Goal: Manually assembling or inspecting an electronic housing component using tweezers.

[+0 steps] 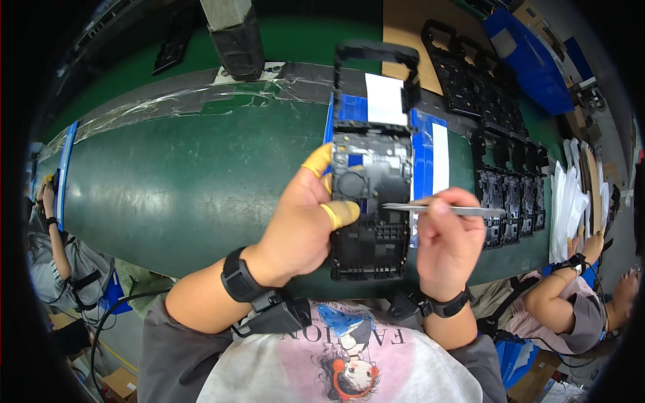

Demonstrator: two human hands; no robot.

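1. Green conveyor belt [181, 181] curves across a workshop; a row of black frames [510, 201] lies along its right side, with white sheets [568, 201] beyond and other people seated at both ends.
2. Work looks mid-way: the black plastic frame [369, 235] is up off the belt, with the tweezers [443, 209] tips at its middle.
3. Left hand [302, 221], yellow-capped fingers, clamps the frame's left edge.
4. Right hand [447, 245] pinches the tweezers closed.
5. Upper frame carries grey metal parts and a round recess; its lower half is ribbed black.

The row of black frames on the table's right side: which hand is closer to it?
Right. The right hand, holding tweezers, sits just beside the row of black frames. The left hand grips the black phone frame, farther away.
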